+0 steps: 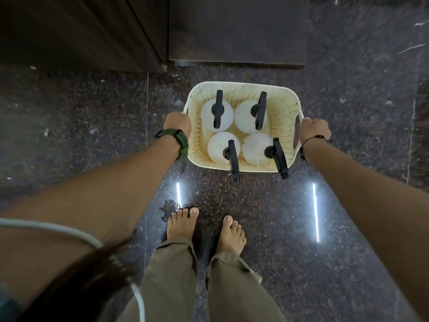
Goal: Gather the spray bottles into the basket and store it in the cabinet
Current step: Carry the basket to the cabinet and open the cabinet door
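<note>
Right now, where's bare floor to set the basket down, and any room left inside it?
Bare dark speckled stone floor lies between the cream perforated plastic basket and the bare feet, also right of the right hand and left of the left hand. Inside is crowded: four white spray bottles fill it.

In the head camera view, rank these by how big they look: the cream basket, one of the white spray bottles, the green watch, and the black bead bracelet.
1. Cream basket, largest by far.
2. White spray bottle, filling about a quarter of the basket.
3. Green watch on the left wrist.
4. Black bead bracelet on the right wrist, a thin cord, smallest.
</note>
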A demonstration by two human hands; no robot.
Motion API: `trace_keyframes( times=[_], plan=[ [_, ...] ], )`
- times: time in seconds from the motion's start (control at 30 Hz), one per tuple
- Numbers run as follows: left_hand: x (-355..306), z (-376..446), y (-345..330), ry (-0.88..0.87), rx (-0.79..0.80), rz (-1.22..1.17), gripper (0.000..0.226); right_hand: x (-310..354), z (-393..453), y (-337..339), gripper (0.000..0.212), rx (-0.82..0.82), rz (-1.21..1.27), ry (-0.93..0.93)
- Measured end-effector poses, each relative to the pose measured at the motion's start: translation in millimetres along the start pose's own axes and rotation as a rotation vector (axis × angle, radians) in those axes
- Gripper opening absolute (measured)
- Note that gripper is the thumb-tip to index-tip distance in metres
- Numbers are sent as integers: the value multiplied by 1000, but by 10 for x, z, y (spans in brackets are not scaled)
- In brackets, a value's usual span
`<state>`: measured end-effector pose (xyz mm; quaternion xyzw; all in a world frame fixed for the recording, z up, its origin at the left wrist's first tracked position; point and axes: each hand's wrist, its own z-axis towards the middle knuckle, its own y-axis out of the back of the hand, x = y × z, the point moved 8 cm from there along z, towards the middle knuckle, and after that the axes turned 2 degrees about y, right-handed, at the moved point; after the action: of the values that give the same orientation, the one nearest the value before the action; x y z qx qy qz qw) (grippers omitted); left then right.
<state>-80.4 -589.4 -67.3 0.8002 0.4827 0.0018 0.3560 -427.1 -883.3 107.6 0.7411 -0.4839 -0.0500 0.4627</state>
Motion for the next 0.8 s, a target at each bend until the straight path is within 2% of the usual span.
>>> trace_keyframes(
  times=[0.1, 0.13, 0.17, 0.2, 0.23, 0.3, 0.33, 0.37, 0.4, 0.47, 0.53, 0.57, 0.63, 0.8],
  plan=[
    [-11, -61, -100, -95, 89, 88, 64, 337, -152, 255, 40, -60, -153, 120],
    [-39, -74, -94, -122, 106, 173, 56, 511, -230, 321, 37, -74, -189, 187],
    [121, -113, -228, -181, 31, 250, 46, 685, -309, 363, 33, -85, -212, 247],
    [-91, -153, -143, -276, 43, 268, 38, 866, -406, 394, 32, -96, -218, 307],
    [-602, -250, 194, -352, 28, 298, 39, 1040, -513, 396, 33, -99, -211, 358],
    [-2001, -405, 1449, -539, -86, 381, 51, 1385, -794, 355, 35, -79, -184, 440],
    [-2854, -566, 2247, -630, -273, 458, 47, 1551, -969, 318, 34, -52, -167, 467],
    [-3534, -673, 2871, -580, -222, 369, 42, 1712, -1142, 261, 33, -17, -148, 500],
    [-3879, -783, 3297, -508, -279, 483, 42, 1861, -1316, 188, 30, 24, -136, 529],
    [-3973, -1029, 3517, -549, -349, 664, 48, 2149, -1675, 33, 29, 97, -123, 582],
    [-3942, -1267, 3562, -717, -317, 937, 55, 2436, -2027, -83, 27, 156, -113, 637],
    [-3880, -1343, 3553, -741, -318, 1068, 59, 2572, -2188, -119, 27, 180, -108, 665],
    [-4002, -1458, 3844, -783, -407, 1187, 62, 2808, -2466, -147, 32, 218, -71, 686],
    [-3906, -1450, 4103, -855, -448, 1384, 53, 3258, -2863, -237, 38, 235, 16, 706]
  ],
)
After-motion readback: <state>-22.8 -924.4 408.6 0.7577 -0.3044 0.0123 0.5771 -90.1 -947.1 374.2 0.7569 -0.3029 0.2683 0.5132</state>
